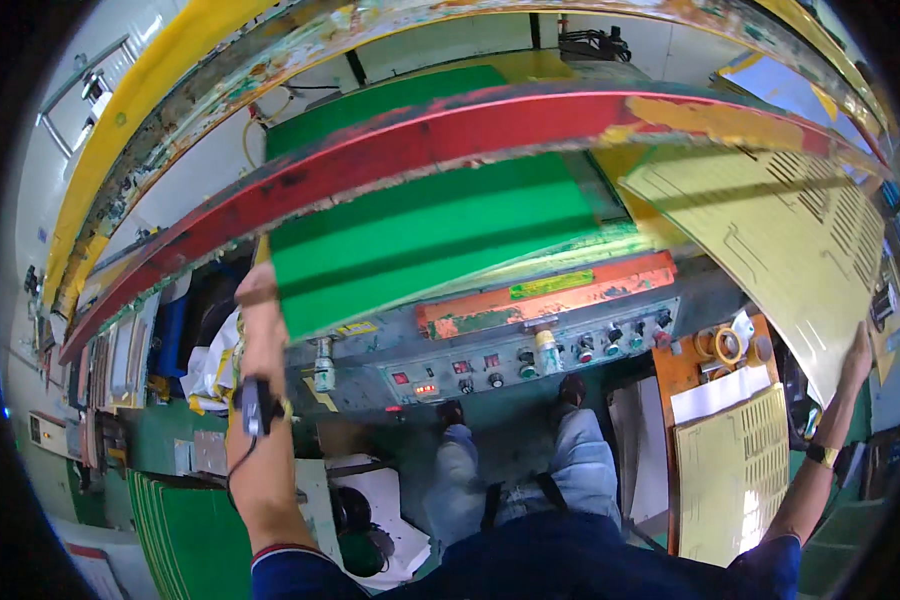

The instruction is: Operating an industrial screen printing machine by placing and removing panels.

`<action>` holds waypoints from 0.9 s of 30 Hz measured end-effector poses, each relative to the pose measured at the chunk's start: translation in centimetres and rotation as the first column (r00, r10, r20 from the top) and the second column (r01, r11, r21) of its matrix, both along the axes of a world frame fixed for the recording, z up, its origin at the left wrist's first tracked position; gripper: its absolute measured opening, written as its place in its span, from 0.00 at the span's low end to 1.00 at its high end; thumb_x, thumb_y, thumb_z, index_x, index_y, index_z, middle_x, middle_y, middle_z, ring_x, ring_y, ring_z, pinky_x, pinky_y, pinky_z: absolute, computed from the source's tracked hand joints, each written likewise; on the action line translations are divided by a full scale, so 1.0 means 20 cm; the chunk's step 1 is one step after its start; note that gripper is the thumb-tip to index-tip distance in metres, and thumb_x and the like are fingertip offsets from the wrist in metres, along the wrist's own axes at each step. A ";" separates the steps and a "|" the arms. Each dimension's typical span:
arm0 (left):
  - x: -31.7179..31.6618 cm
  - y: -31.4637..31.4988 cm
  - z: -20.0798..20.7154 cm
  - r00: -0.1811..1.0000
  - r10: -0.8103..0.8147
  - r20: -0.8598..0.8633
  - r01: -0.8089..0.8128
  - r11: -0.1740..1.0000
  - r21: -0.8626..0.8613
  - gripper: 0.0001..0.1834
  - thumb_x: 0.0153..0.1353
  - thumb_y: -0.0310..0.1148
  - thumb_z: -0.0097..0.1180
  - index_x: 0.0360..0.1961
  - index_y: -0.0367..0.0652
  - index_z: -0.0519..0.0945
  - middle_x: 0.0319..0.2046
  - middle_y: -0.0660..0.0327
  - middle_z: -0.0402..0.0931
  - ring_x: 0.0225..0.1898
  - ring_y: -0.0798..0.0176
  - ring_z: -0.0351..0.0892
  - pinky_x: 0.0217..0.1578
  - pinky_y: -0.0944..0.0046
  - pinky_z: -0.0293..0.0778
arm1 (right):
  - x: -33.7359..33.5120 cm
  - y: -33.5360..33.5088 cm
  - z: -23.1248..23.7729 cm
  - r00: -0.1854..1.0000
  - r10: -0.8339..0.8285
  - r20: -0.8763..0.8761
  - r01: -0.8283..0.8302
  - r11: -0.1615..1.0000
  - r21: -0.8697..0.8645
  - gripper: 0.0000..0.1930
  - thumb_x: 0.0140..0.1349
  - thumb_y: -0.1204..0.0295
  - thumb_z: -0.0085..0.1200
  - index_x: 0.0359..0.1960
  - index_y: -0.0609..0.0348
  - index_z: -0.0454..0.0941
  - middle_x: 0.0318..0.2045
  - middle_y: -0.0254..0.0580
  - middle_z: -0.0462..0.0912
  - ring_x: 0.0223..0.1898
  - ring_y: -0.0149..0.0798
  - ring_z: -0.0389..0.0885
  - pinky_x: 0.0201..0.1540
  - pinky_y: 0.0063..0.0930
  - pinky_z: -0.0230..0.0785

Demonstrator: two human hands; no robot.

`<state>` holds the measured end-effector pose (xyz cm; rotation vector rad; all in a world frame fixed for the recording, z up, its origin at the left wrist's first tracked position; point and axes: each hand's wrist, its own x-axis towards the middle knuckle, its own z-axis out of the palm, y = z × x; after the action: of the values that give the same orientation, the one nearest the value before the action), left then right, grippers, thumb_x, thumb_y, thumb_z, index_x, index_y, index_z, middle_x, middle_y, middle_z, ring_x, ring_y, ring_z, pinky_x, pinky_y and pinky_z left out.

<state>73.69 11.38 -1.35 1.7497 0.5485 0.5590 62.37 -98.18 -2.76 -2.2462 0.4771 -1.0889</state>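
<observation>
My left hand (260,285) is at the left edge of a flat green board (430,240) and grips it, its fingers partly hidden by the edge. The board lies across the machine bed, beneath a long red bar (400,145) smeared with paint. Off to the right, my right hand (857,355) holds the near right edge of a large yellowish panel (770,240). Dark thin lines and slots pattern this panel, which is tilted and reaches the bed's right side with its far left corner.
Knobs and lit displays fill the control panel (530,355) in front of me. A patterned yellowish panel (735,470) and tape rolls (725,345) rest on an orange-brown side table (667,400). Green boards (195,540) stand stacked lower left. A paint-stained yellow frame (120,120) arches overhead.
</observation>
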 end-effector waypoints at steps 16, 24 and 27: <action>-2.12 0.57 0.22 0.818 0.503 0.280 -0.514 0.857 -0.040 0.12 0.70 0.31 0.47 0.44 0.34 0.78 0.36 0.61 0.80 0.35 0.69 0.78 0.36 0.67 0.76 | 1.84 2.03 0.13 0.953 0.129 -0.274 -0.289 0.663 -0.690 0.19 0.60 0.56 0.55 0.47 0.54 0.83 0.44 0.54 0.83 0.44 0.45 0.81 0.49 0.38 0.69; -2.33 0.59 0.19 0.739 0.629 0.242 -0.636 0.769 -0.058 0.12 0.71 0.33 0.47 0.42 0.36 0.79 0.34 0.62 0.79 0.33 0.69 0.77 0.34 0.68 0.74 | 1.93 2.29 -0.18 0.831 0.304 -0.467 -0.466 0.838 -0.284 0.19 0.60 0.56 0.55 0.46 0.54 0.83 0.44 0.53 0.83 0.44 0.45 0.81 0.48 0.38 0.69; -2.30 0.58 0.19 0.724 0.649 0.232 -0.661 0.750 -0.035 0.12 0.71 0.33 0.47 0.40 0.36 0.79 0.33 0.63 0.79 0.33 0.70 0.76 0.33 0.68 0.73 | 1.95 2.27 -0.19 0.825 0.311 -0.472 -0.472 0.838 -0.273 0.19 0.60 0.56 0.55 0.46 0.54 0.83 0.44 0.53 0.83 0.44 0.46 0.81 0.48 0.38 0.69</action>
<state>27.63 22.96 2.36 1.4722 1.0070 1.2720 101.29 -52.86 -6.53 -2.7688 -0.0739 -0.5113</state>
